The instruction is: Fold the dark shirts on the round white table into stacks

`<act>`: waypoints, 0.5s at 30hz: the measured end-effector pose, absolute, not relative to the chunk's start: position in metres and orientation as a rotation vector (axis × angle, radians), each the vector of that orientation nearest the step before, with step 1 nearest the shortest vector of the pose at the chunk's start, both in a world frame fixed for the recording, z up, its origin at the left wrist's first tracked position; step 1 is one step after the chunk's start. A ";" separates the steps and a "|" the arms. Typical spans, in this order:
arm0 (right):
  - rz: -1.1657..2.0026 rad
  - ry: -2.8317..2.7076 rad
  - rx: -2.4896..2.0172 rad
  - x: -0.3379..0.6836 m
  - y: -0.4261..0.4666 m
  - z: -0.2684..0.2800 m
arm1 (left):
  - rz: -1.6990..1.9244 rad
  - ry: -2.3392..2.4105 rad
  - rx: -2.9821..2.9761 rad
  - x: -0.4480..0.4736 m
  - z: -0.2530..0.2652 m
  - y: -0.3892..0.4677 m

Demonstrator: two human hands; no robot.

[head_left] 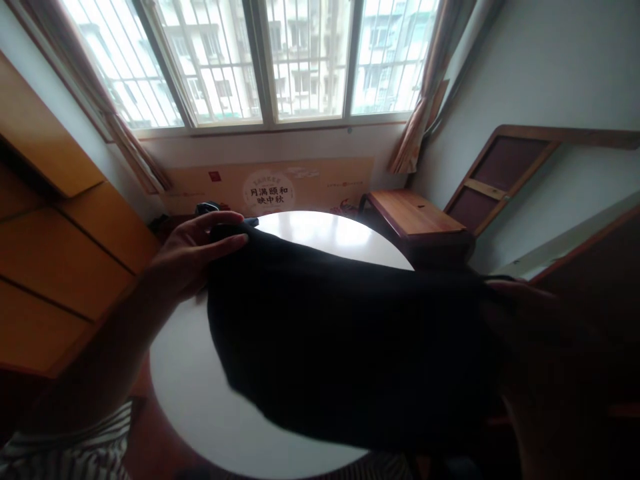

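Note:
A dark piece of cloth (345,333), black or very dark blue, is stretched between my two hands above a round white table (195,387). It looks like a garment, but its exact kind is too dark to make out. At its upper left corner my left hand (205,250) pinches the edge between thumb and fingers. My right hand (530,307) grips the opposite upper corner, in deep shadow and a little blurred. The cloth hides much of the tabletop. Beside my left fingertips a small bluish thing (251,221) shows, too little of it to name.
Beyond the table, a wooden-topped bench or box (417,212) stands at the right. A wooden frame with dark panels (500,167) leans by the right wall. Orange-brown cabinets (55,233) line the left side. A printed board (200,183) stands under the barred window (300,67).

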State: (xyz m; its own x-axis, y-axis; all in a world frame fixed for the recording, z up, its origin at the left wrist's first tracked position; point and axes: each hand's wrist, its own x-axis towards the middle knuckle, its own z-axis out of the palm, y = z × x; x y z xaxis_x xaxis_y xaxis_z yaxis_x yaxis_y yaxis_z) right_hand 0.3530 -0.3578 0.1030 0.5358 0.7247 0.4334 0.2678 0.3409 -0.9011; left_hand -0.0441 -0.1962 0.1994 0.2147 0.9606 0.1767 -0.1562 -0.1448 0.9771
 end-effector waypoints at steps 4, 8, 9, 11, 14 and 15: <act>0.822 -0.908 -1.171 0.317 -0.296 0.093 | 1.034 1.053 1.252 -0.041 0.143 -0.140; 1.267 -0.926 -1.259 0.306 -0.260 0.037 | 0.830 1.334 1.248 -0.043 0.057 -0.098; 1.334 -0.947 -1.301 0.307 -0.258 0.024 | 0.801 1.384 1.264 -0.046 0.038 -0.094; 1.388 -1.009 -1.336 0.312 -0.260 0.007 | 0.797 1.428 1.285 -0.053 0.010 -0.092; 1.346 -1.122 -1.324 0.318 -0.266 0.002 | 0.841 1.394 1.306 -0.062 -0.005 -0.090; 1.345 -1.152 -1.323 0.319 -0.267 0.003 | 0.855 1.378 1.302 -0.064 -0.005 -0.088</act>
